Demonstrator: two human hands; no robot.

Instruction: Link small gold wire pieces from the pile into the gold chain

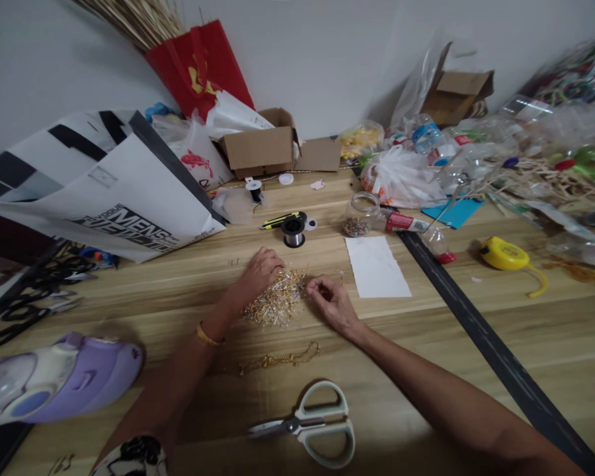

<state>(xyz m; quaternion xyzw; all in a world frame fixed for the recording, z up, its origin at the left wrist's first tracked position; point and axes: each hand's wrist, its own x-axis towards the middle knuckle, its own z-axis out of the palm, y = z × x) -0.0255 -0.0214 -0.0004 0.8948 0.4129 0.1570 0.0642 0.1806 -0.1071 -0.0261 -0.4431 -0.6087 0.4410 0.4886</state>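
Note:
A small heap of gold and clear beaded pieces lies on the wooden table. At the heap's upper left edge, my left hand has its fingers curled and touching the pieces. My right hand is just off the heap's right side, thumb and fingertips pinched together. Whatever is between the fingers of either hand is too small to make out. Nearer to me lies a thin gold chain. Below it rest scissors with pale grey handles, their blades pointing left.
Behind the heap stand a wire spool and a yellow-black utility knife. White paper, a bead jar and a yellow tape measure lie to the right. Bags, boxes and bottles crowd the back; a purple iron-like appliance sits left.

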